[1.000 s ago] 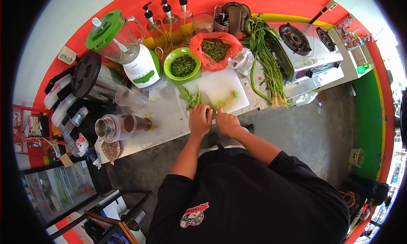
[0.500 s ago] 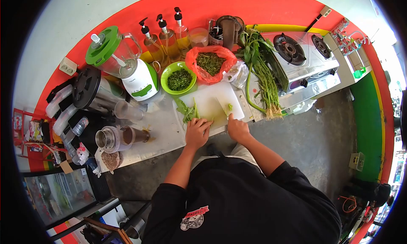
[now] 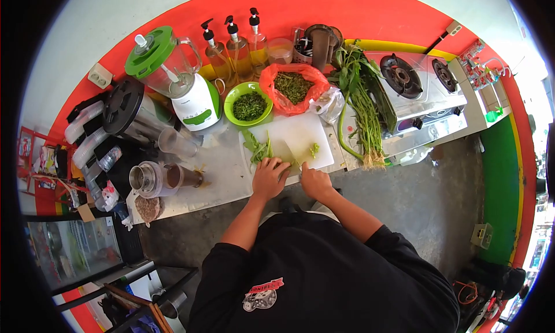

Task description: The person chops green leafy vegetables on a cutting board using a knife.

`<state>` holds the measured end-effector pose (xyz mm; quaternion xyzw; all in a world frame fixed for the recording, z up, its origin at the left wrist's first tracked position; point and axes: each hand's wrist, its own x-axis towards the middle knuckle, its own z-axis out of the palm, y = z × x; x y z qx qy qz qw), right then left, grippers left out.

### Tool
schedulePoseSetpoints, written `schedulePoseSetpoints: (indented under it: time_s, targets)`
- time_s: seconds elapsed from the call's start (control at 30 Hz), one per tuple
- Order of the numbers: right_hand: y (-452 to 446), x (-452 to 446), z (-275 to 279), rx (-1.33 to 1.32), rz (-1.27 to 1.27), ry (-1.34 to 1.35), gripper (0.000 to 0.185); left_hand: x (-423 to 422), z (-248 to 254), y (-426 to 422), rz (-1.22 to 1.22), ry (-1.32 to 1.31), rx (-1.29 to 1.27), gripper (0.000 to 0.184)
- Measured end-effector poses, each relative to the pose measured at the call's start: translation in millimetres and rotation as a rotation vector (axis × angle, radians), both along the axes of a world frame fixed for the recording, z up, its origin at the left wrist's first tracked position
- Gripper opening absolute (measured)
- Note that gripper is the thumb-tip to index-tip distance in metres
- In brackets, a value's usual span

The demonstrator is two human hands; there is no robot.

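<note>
On a white cutting board (image 3: pixel 309 133), my left hand (image 3: pixel 269 178) presses down with curled fingers on a bunch of leafy green stems (image 3: pixel 258 147). The leaves stick out to the left beyond the fingers. Just to the right, my right hand (image 3: pixel 316 182) is closed around the handle of a knife (image 3: pixel 283 150). Its pale blade lies close to my left fingertips, by the stems. A small heap of chopped green pieces (image 3: pixel 314 150) rests on the board above my right hand.
Behind the board stand a green bowl (image 3: pixel 245 123) of chopped greens and a red plastic bag (image 3: pixel 315 90) of more. A blender (image 3: pixel 196 107) is at the left. Long rooted greens (image 3: pixel 367 119) lie beside a gas stove (image 3: pixel 430 107) at the right.
My right hand and the knife have moved left, from beside the chopped pieces to the stems by my left hand. The whole view has shifted slightly.
</note>
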<state>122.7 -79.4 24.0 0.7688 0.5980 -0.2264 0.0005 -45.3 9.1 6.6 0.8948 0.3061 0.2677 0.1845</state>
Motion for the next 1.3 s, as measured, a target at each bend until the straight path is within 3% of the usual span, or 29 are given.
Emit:
schedulePoseSetpoints:
  time_s: [0.47, 1.0, 1.1, 1.17, 1.3]
  targets:
    - [12.5, -5.9, 22.5, -0.148, 0.035, -0.071, 0.028, 0.2, 0.5, -0.9, -0.002, 0.048, 0.063, 0.018]
    - [13.5, -12.1, 16.6, -0.159, -0.024, -0.060, 0.030, -0.1, 1.3, -1.2, -0.011, 0.053, 0.052, 0.026]
    - [15.4, -13.5, 12.3, -0.063, 0.014, -0.045, 0.031, -0.1, -1.3, -1.3, -0.012, 0.053, 0.076, 0.026]
    - [10.2, -14.2, 20.4, -0.099, 0.046, -0.109, 0.022, 0.0, -0.4, -0.8, -0.018, 0.045, 0.080, 0.025]
    - [9.4, -18.9, 8.4, -0.098, -0.030, -0.130, 0.023, 1.7, -1.7, -0.8, -0.015, 0.021, 0.070, 0.025]
